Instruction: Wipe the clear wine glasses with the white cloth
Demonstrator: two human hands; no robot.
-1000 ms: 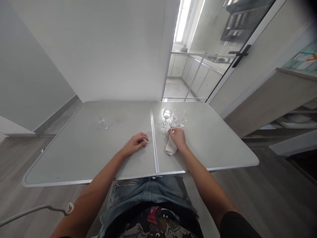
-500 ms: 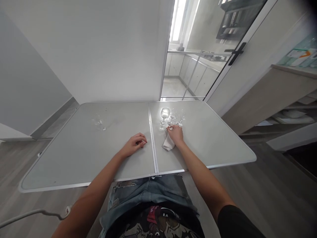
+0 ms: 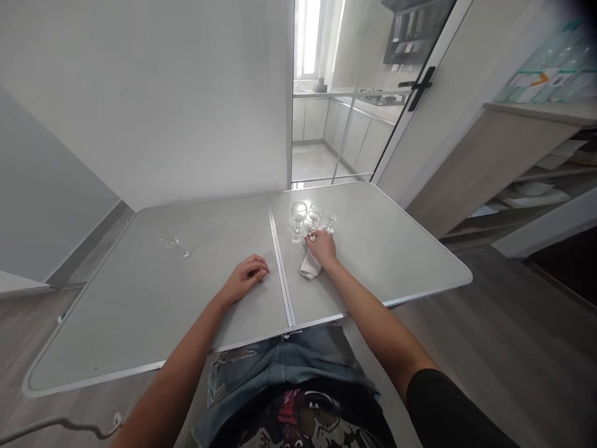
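Note:
My right hand [image 3: 321, 246] is closed on a folded white cloth [image 3: 310, 266], whose lower end hangs down onto the table. Just beyond its fingers stand three clear stemmed glasses, a left one [image 3: 298, 216], a middle one [image 3: 314, 214] and a right one [image 3: 330, 218]. The hand hides part of the middle glass's base. My left hand [image 3: 245, 277] rests on the table left of the metal seam, holding nothing, its fingers loosely curled with a gap at the thumb. Another clear glass [image 3: 175, 244] appears to lie on its side at the table's left.
The pale folding table [image 3: 224, 211] has a metal seam [image 3: 280, 261] down its middle and a wall behind. A glass door [image 3: 345, 112] stands behind at the right. Shelves [image 3: 527, 162] with bottles on top are farther right. A cable [image 3: 60, 423] shows at lower left.
The view has turned slightly to the right, so the table and glasses sit farther left. My right hand still holds the cloth by the glasses, and my left hand keeps its place.

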